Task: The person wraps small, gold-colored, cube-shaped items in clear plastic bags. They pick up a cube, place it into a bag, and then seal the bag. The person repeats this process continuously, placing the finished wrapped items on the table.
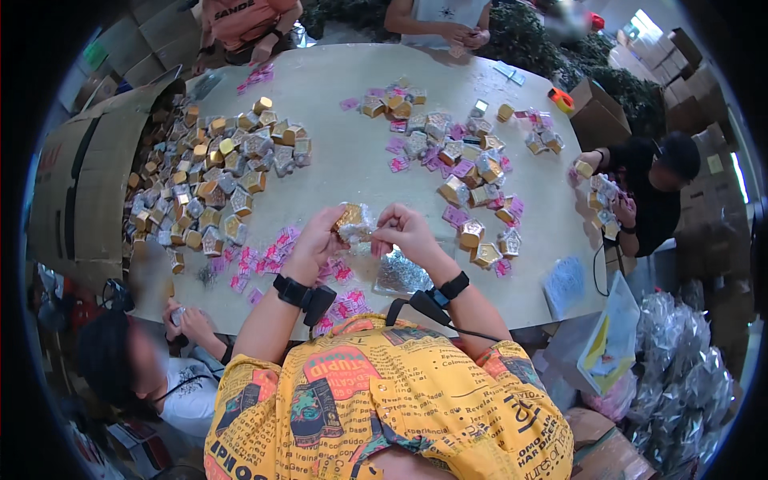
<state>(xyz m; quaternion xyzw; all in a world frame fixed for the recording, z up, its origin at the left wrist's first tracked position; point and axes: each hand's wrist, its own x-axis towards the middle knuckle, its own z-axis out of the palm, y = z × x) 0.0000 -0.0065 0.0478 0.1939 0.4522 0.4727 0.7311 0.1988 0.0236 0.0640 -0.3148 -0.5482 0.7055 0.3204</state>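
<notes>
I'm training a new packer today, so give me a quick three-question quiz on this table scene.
1. True or false: both hands hold one small ornament.
2. What lies flat on the table just under the right hand? A) glittery silver sheet B) scissors
3. Which side has the biggest ornament pile?

Key:
1. True: left hand and right hand grip the gold-and-silver ornament.
2. A, the silver sheet.
3. The person's left.

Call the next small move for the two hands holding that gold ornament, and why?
Probably set the small gold house-shaped ornament down on the table. Both the left hand and the right hand pinch it, raised above the silver glitter sheet. Similar pieces already lie in a group to the right, so it likely joins them, though whether it is finished is not clear.
</notes>
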